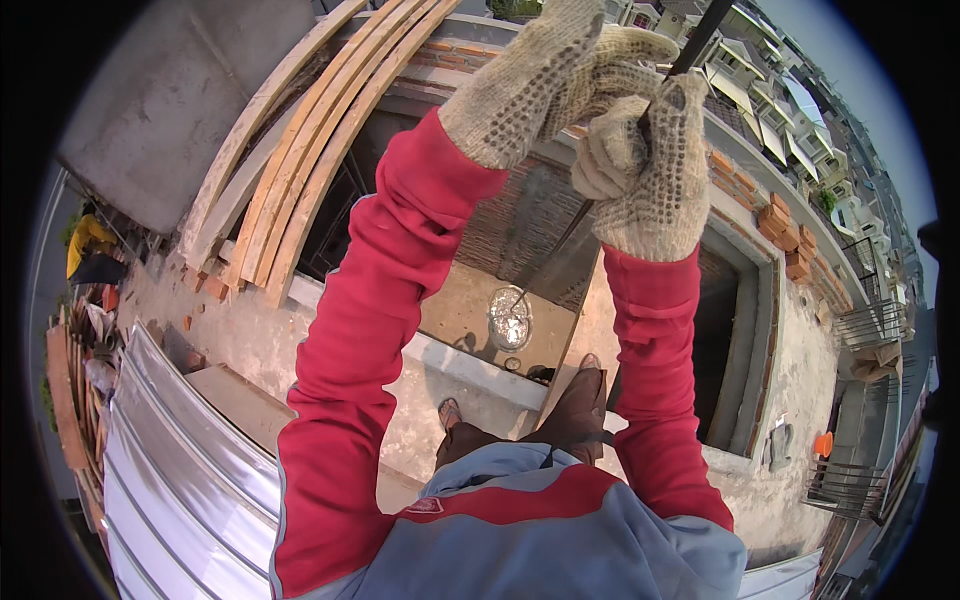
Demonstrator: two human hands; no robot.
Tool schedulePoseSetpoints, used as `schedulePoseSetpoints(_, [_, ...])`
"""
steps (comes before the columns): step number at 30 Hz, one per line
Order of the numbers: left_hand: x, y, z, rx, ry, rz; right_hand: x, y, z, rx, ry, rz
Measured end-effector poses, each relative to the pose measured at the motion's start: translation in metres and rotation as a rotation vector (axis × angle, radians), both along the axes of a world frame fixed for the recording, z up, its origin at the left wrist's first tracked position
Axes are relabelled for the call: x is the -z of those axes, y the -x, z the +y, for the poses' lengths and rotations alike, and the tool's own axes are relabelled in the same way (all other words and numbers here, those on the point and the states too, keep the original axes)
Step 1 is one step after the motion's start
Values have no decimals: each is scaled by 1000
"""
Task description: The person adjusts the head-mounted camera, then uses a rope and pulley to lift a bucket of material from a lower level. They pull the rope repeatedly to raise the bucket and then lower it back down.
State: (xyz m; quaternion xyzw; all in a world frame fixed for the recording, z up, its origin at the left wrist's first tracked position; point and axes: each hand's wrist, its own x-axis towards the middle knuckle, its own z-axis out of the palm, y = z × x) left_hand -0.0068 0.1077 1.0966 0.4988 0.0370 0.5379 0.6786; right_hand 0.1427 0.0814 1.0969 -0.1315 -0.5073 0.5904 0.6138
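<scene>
Both hands wear cream knitted gloves with dark grip dots and are raised at the top of the head view. My right hand [655,160] is closed around a taut dark rope [706,32]. Above the fist the rope runs up to the upper edge. Below, it slants to a shiny, bucket-like round vessel [510,320] on the lower level past my feet. My left hand [575,75] is beside the right one, fingers bent and apart, tips close to the rope. Whether they touch it is hard to tell.
I stand at a concrete ledge [470,370] above an opening. Long wooden planks [330,140] lean at upper left. Corrugated metal sheets [180,450] lie at lower left. Stacked bricks [785,228] and a window opening [735,340] are right. A person in yellow [90,240] is far left.
</scene>
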Motion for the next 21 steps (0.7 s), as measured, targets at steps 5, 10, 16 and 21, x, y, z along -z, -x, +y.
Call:
schedulePoseSetpoints(5, [37, 27, -78, -172, -6, -53, -114, 13, -20, 162, -285, -522])
schedulePoseSetpoints(10, [-5, 99, -89, -201, -13, -83, -166, 32, -46, 330, -423, -838])
schedulePoseSetpoints(16, [-27, 174, -119, -848, -693, 95, -189, 66, -39, 311, -557, -941])
schedulePoseSetpoints(21, [-15, 240, -189, -1615, -748, 720, -185, 141, -35, 133, -659, -931])
